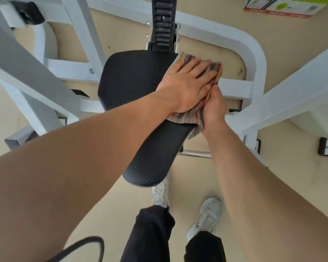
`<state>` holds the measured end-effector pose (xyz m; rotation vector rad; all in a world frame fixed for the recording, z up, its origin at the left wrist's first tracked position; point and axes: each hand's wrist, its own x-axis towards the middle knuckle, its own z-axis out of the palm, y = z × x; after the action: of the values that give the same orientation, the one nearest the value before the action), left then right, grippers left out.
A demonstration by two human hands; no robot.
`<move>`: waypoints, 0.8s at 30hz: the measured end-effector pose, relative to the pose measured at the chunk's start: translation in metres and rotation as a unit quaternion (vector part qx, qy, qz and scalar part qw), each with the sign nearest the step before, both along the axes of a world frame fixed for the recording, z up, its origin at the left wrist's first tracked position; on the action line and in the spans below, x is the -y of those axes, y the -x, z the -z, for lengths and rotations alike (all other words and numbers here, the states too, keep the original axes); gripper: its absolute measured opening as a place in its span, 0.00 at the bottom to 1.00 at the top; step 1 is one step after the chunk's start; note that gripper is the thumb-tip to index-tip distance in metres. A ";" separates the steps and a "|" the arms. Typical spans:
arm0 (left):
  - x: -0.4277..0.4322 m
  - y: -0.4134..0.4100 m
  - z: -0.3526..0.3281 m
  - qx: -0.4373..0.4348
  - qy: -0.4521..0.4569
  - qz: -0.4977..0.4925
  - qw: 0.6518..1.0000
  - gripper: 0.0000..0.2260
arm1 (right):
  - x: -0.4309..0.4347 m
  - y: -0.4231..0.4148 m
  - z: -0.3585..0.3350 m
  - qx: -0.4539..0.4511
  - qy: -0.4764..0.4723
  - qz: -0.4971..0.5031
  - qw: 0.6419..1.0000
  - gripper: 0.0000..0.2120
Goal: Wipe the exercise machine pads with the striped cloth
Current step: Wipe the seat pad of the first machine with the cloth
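Observation:
A black ribbed seat pad (133, 95) of a white-framed exercise machine fills the middle of the head view. The striped cloth (189, 115) lies draped over the pad's right edge. My left hand (186, 86) presses flat on top of the cloth, fingers spread toward the right. My right hand (214, 110) grips the cloth's hanging edge at the side of the pad, fingers curled around the fabric. Part of the cloth is hidden under my left palm.
White steel frame tubes (254, 59) surround the pad on the left, back and right. A black notched adjustment post (162, 23) rises behind the pad. My feet in white shoes (206, 216) stand on the beige floor below. A coloured box (280, 6) sits at the top right.

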<state>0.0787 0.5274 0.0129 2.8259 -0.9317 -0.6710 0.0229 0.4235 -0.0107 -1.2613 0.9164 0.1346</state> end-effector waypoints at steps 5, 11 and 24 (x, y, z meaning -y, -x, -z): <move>-0.040 0.062 -0.024 -0.010 0.016 -0.010 1.000 0.26 | -0.043 0.041 -0.023 0.033 0.046 0.001 0.998 0.25; -0.090 0.155 -0.054 0.017 -0.014 -0.020 1.000 0.26 | -0.094 0.135 -0.039 0.082 -0.015 -0.044 0.996 0.26; -0.098 0.247 -0.017 0.235 0.198 -0.233 0.923 0.23 | -0.029 0.176 -0.023 0.278 0.542 -0.491 0.622 0.34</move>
<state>-0.1686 0.6256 0.0304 2.6975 -0.3359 0.2390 -0.1530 0.4521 0.0119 -2.6517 -0.5164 0.0116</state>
